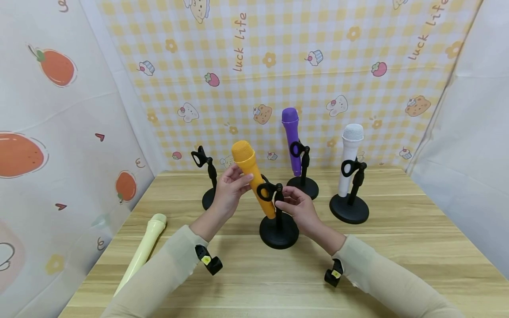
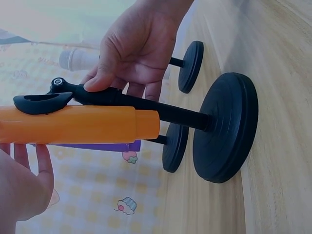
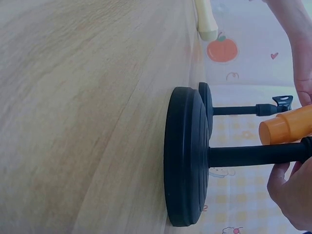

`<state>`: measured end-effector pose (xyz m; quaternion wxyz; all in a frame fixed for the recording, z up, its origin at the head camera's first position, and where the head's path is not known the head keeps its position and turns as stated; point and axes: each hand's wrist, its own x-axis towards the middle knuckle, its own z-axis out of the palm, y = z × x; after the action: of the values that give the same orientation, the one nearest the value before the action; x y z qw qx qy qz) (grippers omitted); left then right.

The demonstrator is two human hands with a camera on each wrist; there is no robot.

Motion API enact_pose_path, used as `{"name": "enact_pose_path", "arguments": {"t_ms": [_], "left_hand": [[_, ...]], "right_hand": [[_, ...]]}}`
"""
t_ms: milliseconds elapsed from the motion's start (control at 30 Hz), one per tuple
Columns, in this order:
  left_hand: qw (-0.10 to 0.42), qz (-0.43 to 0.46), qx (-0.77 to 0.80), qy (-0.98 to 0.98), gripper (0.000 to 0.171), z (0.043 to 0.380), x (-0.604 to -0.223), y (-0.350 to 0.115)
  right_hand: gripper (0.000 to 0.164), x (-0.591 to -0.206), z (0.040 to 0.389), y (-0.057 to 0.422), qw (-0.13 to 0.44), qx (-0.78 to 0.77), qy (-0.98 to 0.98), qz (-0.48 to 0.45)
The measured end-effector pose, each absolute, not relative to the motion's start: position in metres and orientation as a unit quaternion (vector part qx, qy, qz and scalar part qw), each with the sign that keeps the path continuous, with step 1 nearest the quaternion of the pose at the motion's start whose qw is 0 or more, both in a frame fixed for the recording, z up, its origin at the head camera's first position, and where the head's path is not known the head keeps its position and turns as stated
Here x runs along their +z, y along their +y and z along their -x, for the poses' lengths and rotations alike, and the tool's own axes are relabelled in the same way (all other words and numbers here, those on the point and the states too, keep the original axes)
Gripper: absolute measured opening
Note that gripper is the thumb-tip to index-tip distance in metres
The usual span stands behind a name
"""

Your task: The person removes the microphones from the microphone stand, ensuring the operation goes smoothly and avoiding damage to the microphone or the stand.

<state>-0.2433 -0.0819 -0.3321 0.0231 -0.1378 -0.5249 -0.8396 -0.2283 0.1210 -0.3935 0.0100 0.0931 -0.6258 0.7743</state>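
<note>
An orange microphone (image 1: 252, 170) leans at a tilt in the clip (image 1: 267, 191) of a black desktop stand (image 1: 279, 232) at the middle of the table. Near its head, my left hand (image 1: 232, 190) holds the microphone between thumb and fingers. My right hand (image 1: 299, 207) grips the stand's upright from the right, just below the clip; the left wrist view shows that thumb (image 2: 101, 78) lying on the black stem. The microphone's lower end (image 3: 273, 131) hangs free beside the stem in the right wrist view. The stand's round base rests on the wood.
Behind, a purple microphone (image 1: 292, 137) and a white microphone (image 1: 350, 150) sit in black stands. A third stand (image 1: 210, 172) at back left has a bare clip. One pale yellow microphone (image 1: 145, 247) lies at left beside my sleeve. Patterned cloth (image 1: 246, 97) backs the table.
</note>
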Motion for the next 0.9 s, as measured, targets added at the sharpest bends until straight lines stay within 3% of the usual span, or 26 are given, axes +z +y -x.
{"name": "enact_pose_path", "arguments": {"t_ms": [900], "left_hand": [[0.004, 0.165, -0.843, -0.511, 0.031, 0.2445, -0.3335, -0.0894]], "right_hand": [[0.028, -0.3955, 0.2303, 0.1224, 0.012, 0.772, -0.627, -0.102]]}}
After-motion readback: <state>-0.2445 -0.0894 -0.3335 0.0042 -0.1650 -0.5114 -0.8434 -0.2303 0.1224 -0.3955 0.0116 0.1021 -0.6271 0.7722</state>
